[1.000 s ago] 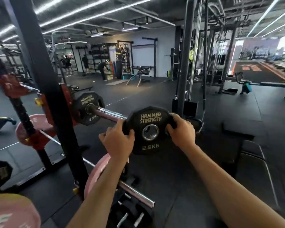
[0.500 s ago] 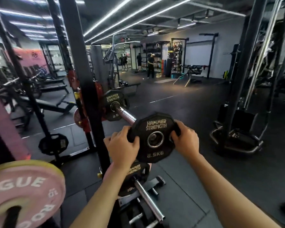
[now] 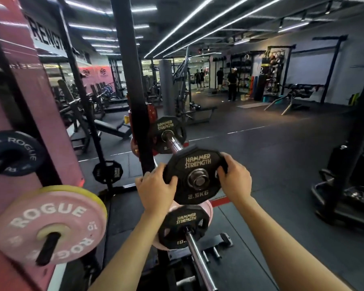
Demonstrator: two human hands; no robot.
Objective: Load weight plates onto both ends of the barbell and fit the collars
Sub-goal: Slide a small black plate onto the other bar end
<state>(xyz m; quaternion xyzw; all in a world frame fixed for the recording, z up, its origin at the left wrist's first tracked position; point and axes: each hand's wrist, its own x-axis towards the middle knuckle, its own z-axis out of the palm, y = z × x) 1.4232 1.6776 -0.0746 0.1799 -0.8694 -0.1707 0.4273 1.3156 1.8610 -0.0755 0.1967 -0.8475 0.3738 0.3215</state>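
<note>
Sliding black twelve-sided 2.5 kg rubber plate (image 3: pixel 194 177) onto chrome barbell sleeve (image 3: pixel 175 144); left grip (image 3: pixel 156 191) and right grip (image 3: pixel 234 181) clasp its rim. Next, I judge: push inward against the seated matching plate (image 3: pixel 166 133).

Head camera looks forward and down, close over the barbell (image 3: pixel 175 143), edges perhaps blurred.

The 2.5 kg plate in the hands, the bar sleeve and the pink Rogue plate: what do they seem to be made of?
2.5 kg plate: probably rubber or urethane coating, matte black with raised letters; its hub ring looks like bright metal.
Bar sleeve: steel, likely chromed, from its mirror-like shine.
Pink Rogue plate: seems rubber, dull pink with white print; blur leaves this open.
Left hand and right hand grip the plate's edges.
</note>
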